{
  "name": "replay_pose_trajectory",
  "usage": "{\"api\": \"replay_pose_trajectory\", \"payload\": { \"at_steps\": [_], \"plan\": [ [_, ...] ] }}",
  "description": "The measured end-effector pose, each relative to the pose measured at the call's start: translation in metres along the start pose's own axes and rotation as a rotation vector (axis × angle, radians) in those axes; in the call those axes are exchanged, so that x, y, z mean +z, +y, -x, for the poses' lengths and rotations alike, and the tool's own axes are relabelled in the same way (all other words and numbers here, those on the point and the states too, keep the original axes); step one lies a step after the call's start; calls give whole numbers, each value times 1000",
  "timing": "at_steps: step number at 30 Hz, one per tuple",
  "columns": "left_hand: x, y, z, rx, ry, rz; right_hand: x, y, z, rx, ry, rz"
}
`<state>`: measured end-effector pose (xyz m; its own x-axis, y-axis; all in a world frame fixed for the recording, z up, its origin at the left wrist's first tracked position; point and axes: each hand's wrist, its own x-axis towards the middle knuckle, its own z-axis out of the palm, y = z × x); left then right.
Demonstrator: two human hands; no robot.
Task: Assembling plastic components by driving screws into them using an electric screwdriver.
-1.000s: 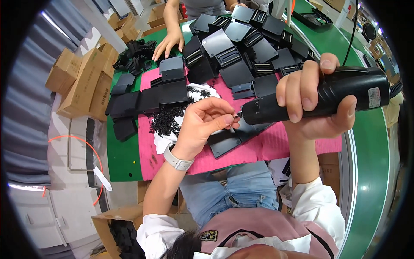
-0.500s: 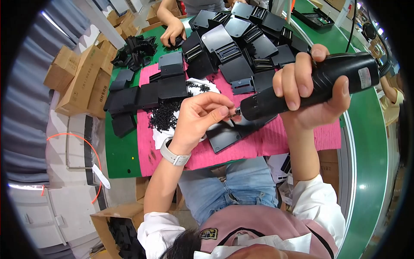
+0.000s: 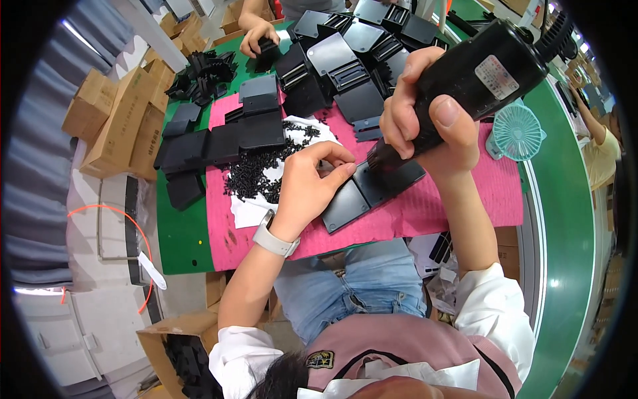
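My right hand [image 3: 432,126] is wrapped round a black electric screwdriver [image 3: 482,80], slanted with its nose down over a black plastic part [image 3: 345,206]. The nose hides the bit and the spot it meets. The part lies on the pink mat and consists of two flat sections with a seam between them. My left hand [image 3: 309,183] has thumb and forefinger closed at the part's far edge, near the seam and beside the screwdriver's nose. Close by its knuckles, a heap of small black screws [image 3: 252,176] lies on a white cloth [image 3: 247,214].
Black plates [image 3: 232,143] are stacked left of the screws, and a large pile of black parts [image 3: 332,60] fills the far side. A small teal fan [image 3: 517,132] stands right. Across the green table [image 3: 183,239], another person's hand [image 3: 258,36] grips a black part.
The screwdriver has tilted from nearly level to nose-down onto the black part. My left fingers have moved from its tip down to the part's edge. The fan has come into sight.
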<state>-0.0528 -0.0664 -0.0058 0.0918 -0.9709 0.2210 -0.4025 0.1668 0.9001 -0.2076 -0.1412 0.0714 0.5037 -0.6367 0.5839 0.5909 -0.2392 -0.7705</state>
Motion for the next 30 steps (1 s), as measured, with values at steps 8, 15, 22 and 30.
{"api": "replay_pose_trajectory", "payload": {
  "at_steps": [8,15,22,30],
  "plan": [
    [6,-8,-1,-27,55,142,11,10,-6,55,-75,108],
    [8,-10,-2,-65,58,205,7,14,-9,160,-104,21],
    [8,-8,-3,-1,79,159,8,17,-10,137,-153,22],
    [6,10,3,34,152,42,11,16,-1,3,-121,206]
  ]
}}
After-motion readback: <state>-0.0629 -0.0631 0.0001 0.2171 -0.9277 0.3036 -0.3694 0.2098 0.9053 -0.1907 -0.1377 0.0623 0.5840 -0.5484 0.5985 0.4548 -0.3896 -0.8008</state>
